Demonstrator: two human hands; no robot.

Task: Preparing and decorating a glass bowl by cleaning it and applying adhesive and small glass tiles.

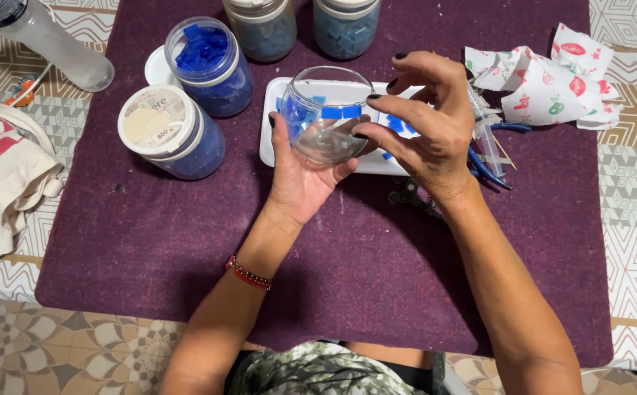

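Observation:
My left hand (300, 179) cradles a small round clear glass bowl (327, 117) from below, tilted so its open mouth faces away. Several blue square mosaic tiles (342, 112) are stuck on the bowl's side. My right hand (428, 124) is at the bowl's right side, its fingertips pressing on the tiles near the rim. Under both hands lies a white rectangular tray (271, 124) with loose blue tiles on it.
An open jar of blue tiles (212, 62), a lidded white-topped jar (172, 132) and two more jars (263, 25) stand on the purple mat (186, 241). Pliers with blue handles (486, 168) and crumpled printed paper (549, 80) lie right. A clear bottle (55, 44) lies top left.

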